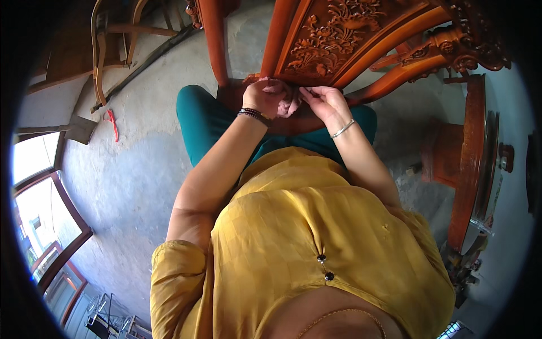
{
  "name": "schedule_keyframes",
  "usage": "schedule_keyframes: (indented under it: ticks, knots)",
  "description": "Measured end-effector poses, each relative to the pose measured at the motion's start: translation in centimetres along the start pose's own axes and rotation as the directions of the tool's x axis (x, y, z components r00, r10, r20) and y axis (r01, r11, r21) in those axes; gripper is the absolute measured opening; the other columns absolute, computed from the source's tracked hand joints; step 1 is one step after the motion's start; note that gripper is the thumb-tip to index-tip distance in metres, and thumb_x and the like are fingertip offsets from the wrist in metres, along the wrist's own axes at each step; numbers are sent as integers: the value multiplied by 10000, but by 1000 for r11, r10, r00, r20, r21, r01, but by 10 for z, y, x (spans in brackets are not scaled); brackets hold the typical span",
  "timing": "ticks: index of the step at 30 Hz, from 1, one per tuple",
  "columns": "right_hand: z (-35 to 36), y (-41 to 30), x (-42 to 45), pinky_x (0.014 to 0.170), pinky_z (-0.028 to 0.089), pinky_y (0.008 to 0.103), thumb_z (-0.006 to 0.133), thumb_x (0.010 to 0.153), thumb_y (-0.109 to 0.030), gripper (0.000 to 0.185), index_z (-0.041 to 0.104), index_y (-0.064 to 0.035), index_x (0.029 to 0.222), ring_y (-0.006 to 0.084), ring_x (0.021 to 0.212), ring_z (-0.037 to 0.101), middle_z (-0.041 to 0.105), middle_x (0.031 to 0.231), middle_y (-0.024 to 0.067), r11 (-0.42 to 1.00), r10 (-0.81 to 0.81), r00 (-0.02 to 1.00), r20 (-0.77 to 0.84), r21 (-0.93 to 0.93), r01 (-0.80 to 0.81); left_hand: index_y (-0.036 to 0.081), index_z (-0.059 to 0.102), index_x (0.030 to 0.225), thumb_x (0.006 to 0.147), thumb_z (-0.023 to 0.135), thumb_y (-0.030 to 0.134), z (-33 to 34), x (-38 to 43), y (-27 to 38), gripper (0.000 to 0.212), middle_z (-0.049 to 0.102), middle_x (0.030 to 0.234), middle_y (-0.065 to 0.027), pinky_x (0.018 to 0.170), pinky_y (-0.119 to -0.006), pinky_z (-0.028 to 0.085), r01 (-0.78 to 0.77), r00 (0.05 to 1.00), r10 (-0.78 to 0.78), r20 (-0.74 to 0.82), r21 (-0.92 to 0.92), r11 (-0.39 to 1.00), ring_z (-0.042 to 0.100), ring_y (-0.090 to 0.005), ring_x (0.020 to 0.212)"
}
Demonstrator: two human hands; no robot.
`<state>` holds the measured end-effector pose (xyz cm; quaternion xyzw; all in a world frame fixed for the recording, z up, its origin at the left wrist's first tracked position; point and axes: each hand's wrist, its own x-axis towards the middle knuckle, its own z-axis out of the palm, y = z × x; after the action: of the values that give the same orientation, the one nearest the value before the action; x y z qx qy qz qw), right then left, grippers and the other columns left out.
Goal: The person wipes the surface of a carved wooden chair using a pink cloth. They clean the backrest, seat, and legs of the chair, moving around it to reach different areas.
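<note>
A crumpled pink cloth (288, 101) lies between my two hands, low against a glossy reddish-brown wooden chair's back panel (315, 51) carved with flowers. My left hand (263, 96), below a dark beaded bracelet, is closed around the left part of the cloth. At the cloth's right edge is my right hand (325, 101), with a silver bangle on the wrist; its thumb and fingertips come together there, but whether they pinch the cloth is not clear. The dark red chair seat (292, 126) shows beneath the hands, between my knees.
Curved, paler wooden chair frames (100, 63) stand at the upper left, by a long dark strip on the concrete floor (139, 169). A red strip (112, 125) lies near them. Reddish wooden furniture (468, 161) stands at the right. Framed window panes (48, 203) are at the left.
</note>
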<state>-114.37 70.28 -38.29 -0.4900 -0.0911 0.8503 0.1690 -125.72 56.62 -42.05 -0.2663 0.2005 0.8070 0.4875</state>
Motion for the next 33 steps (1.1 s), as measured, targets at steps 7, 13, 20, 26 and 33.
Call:
schedule_keyframes:
  ticks: [7, 13, 20, 26, 33]
  knots:
    - [-32, 29, 55, 1055, 370, 475, 336, 773, 176, 278, 441, 99, 1019, 317, 1016, 451, 447, 1049, 183, 984, -41, 998, 39, 177, 34, 17, 509, 1052, 947, 379, 70, -25, 31, -25, 176, 597, 1006, -176, 896, -511, 466, -10, 998, 16, -58, 99, 995, 578, -327, 988]
    - [-11, -7, 14, 1068, 378, 427, 342, 816, 152, 260, 504, 112, 1015, 273, 1069, 463, 487, 1114, 198, 983, -13, 992, 123, 185, -10, -26, 503, 1107, 927, 355, -2, 43, -31, -18, 234, 578, 1079, -210, 1053, -547, 387, 24, 994, -17, -108, 66, 998, 549, -359, 1083]
    - [-32, 26, 59, 1024, 384, 452, 397, 771, 113, 215, 536, 59, 926, 308, 1032, 481, 544, 1044, 181, 995, -18, 1000, -9, 95, 19, -4, 532, 1163, 973, 316, 91, -15, 29, -32, 303, 571, 1188, -178, 1023, -484, 415, 119, 939, -155, 308, 131, 984, 541, -327, 1119]
    - [1, 2, 9, 1089, 358, 472, 395, 808, 126, 182, 499, 133, 957, 327, 1081, 481, 541, 1048, 215, 965, -51, 998, -27, 256, 56, -31, 484, 1152, 898, 395, -79, 23, -17, -34, 273, 574, 1136, -210, 1010, -491, 453, -95, 995, 95, 4, 113, 989, 566, -357, 1099]
    - [70, -57, -112, 1152, 264, 500, 382, 815, 104, 321, 415, 176, 1126, 373, 1242, 406, 455, 1255, 278, 942, -192, 934, 301, 323, 89, -77, 495, 1069, 952, 399, -6, 131, -73, -11, 167, 599, 1085, -203, 1043, -506, 429, -160, 967, 118, 226, 179, 971, 592, -350, 1061]
